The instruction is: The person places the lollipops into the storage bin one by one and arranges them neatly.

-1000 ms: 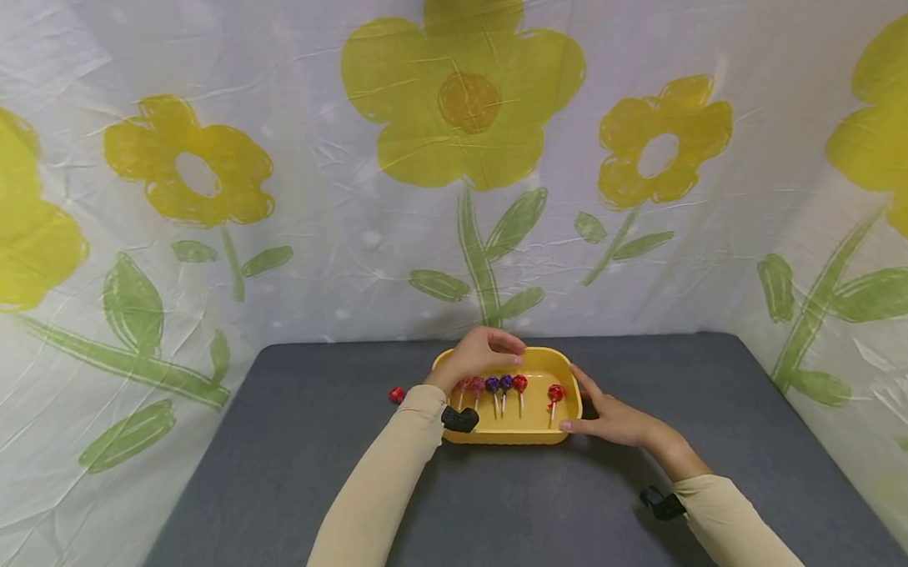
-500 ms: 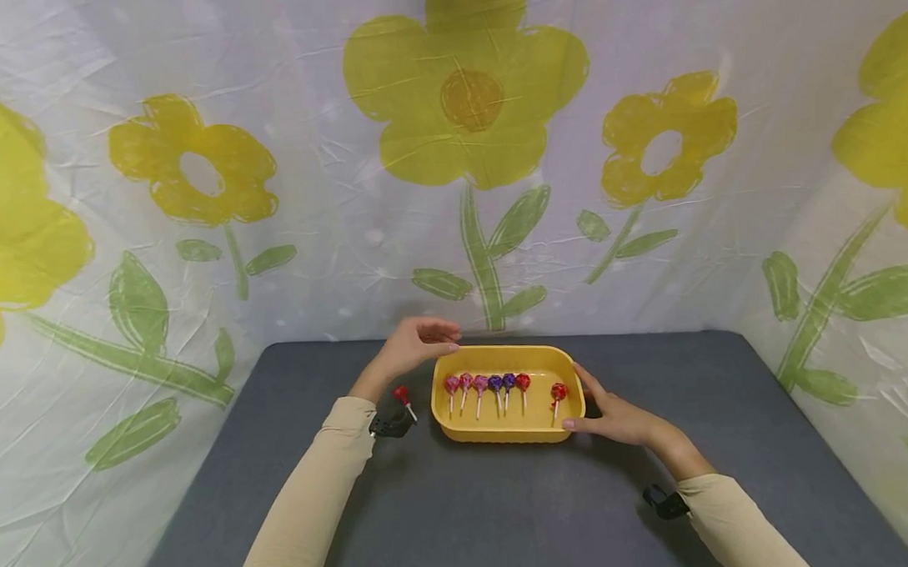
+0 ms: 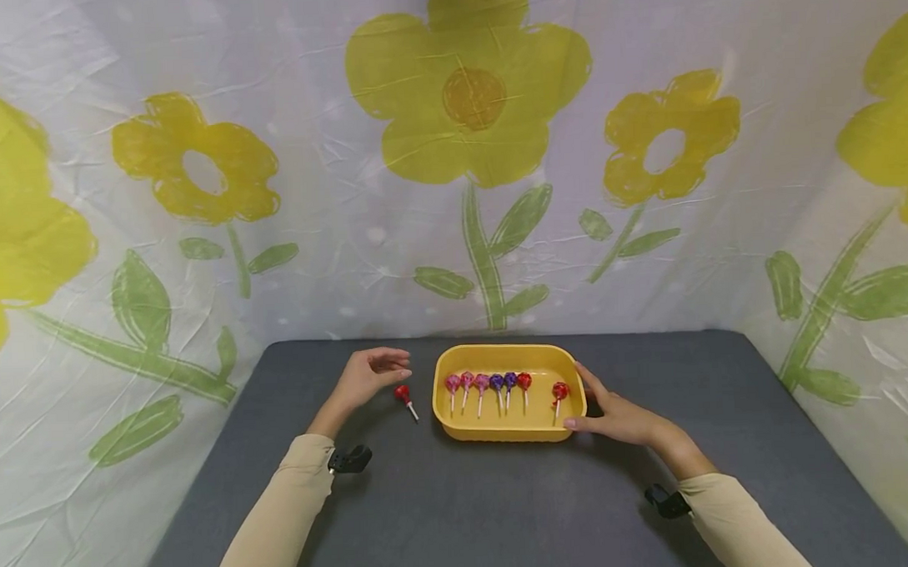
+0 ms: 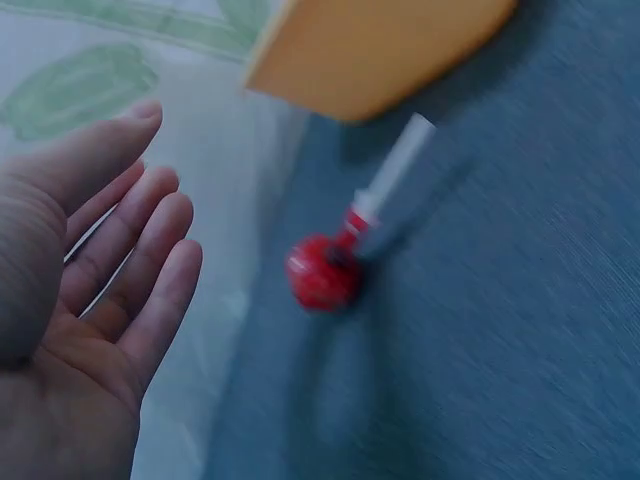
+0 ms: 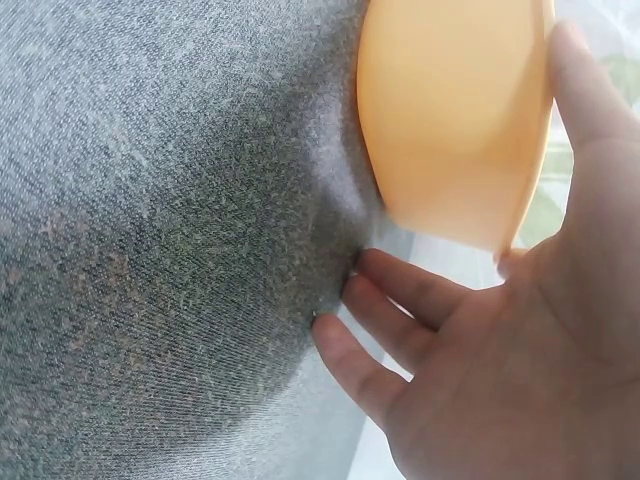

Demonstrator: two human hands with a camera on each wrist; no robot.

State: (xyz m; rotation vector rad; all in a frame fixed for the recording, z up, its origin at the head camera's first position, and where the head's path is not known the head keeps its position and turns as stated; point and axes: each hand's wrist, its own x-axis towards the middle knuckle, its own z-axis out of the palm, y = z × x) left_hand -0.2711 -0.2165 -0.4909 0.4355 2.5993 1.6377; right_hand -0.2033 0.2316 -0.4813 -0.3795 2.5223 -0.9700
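Observation:
My left hand [image 3: 367,377] hovers over the table's left part, fingers loosely bent and holding nothing. Close by lies a red-wrapped lollipop [image 3: 403,394] with a white stick, apart from the fingers; the left wrist view shows this lollipop [image 4: 325,272] just off the fingertips. My right hand [image 3: 616,418] holds the right end of a yellow tray [image 3: 504,435], thumb at the near corner of the rim and index finger along the side. Its other fingers [image 5: 355,370] are beside the tray, near the tabletop. Inside stand out pink lollipops [image 3: 467,380], purple lollipops [image 3: 497,383] and red lollipops [image 3: 559,391].
A dark grey tabletop [image 3: 477,508] lies beneath everything. Behind it and at both sides hangs a pale cloth [image 3: 332,238] printed with yellow flowers. Within the tray, a gap separates the rightmost red lollipop from the row.
My left hand has left the space above the tray and moved left to beside the loose red lollipop. A pink lollipop formerly hidden at the row's left end now shows. The right hand stays put.

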